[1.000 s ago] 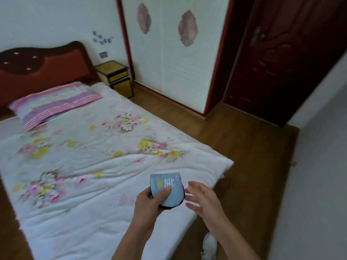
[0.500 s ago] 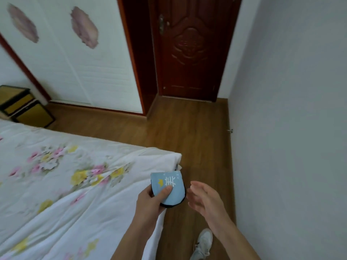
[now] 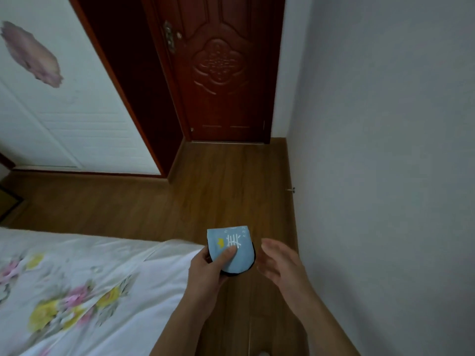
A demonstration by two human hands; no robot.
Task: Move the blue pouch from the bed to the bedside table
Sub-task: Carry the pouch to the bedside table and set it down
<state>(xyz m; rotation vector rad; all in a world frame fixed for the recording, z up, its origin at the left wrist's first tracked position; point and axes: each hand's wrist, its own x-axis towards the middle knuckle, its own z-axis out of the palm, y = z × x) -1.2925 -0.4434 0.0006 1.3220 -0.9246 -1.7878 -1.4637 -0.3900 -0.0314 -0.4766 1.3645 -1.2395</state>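
Observation:
The blue pouch (image 3: 235,249), light blue with a white fish-bone print, a yellow mark and a black rim, is held upright in my left hand (image 3: 209,268), thumb pressed on its front. It hangs over the wooden floor just past the bed's corner. My right hand (image 3: 279,260) hovers a little to the right of the pouch with fingers apart, not touching it. The bed (image 3: 84,286) with its white floral cover fills the lower left. Only a dark edge of the bedside table (image 3: 7,201) shows at the far left border.
A dark red wooden door (image 3: 218,73) stands shut straight ahead. White wardrobe doors (image 3: 64,111) with pink flower prints run along the left. A grey wall (image 3: 385,176) closes the right side, with a door stop near the floor. Wooden floor (image 3: 205,196) lies between bed and door.
The view has swung right, away from the headboard and bedside table toward the door and grey wall. My hands and the pouch keep the same pose in front of me.

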